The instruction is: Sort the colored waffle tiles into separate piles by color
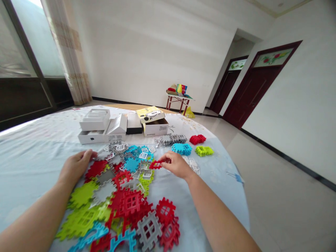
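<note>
My right hand [175, 163] pinches a red toothed building tile [155, 165] with window-like holes, held just over the right side of a mixed pile. My left hand [80, 163] rests at the pile's left edge, fingers stretched toward the grey pieces and holding nothing that I can see. The pile has red tiles [131, 202], lime green tiles [82, 218], grey tiles [149, 229], blue tiles [131, 164] and small white window pieces [144, 155]. Beyond my right hand lie sorted stacks: grey [172, 139], blue [182, 149], red [197, 139] and lime green [204, 151]. White window pieces [193, 164] lie beside my right wrist.
White boxes [95, 120] and a yellow-lidded box [154, 127] stand behind the pile on the round table, which has a pale blue cloth [223, 189]. A small side table [180, 97] with colourful items stands by the wall. Dark red doors [258, 84] are at right.
</note>
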Available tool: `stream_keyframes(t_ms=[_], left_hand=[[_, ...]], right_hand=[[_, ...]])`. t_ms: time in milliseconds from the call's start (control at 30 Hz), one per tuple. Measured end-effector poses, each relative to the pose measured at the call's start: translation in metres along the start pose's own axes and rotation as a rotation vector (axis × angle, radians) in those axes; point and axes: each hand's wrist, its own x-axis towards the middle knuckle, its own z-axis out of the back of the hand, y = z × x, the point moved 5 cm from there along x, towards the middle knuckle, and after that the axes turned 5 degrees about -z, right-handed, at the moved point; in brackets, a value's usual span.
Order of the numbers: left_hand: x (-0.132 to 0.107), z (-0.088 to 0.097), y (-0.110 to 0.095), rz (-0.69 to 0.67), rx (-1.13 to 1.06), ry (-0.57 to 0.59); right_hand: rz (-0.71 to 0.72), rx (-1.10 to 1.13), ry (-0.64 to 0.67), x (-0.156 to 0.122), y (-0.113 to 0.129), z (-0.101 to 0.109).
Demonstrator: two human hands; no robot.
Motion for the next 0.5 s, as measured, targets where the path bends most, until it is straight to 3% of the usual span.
stream_keyframes(t_ms=[100, 233, 300, 500], left_hand=[[-0.002, 0.001, -0.002, 0.015, 0.006, 0.016], [-0.003, 0.002, -0.002, 0.016, 0.016, 0.016], [-0.002, 0.001, -0.001, 0.016, 0.014, 0.012], [0.002, -0.001, 0.004, 0.015, 0.014, 0.033]], right_hand=[[0.04, -0.069, -0.091, 0.001, -0.003, 0.004], [0.052, -0.12, 0.191, -0.001, -0.013, -0.014], [0.024, -0.129, 0.243, -0.003, -0.015, -0.016], [-0.102, -0.306, 0.09, -0.005, -0.007, -0.011]])
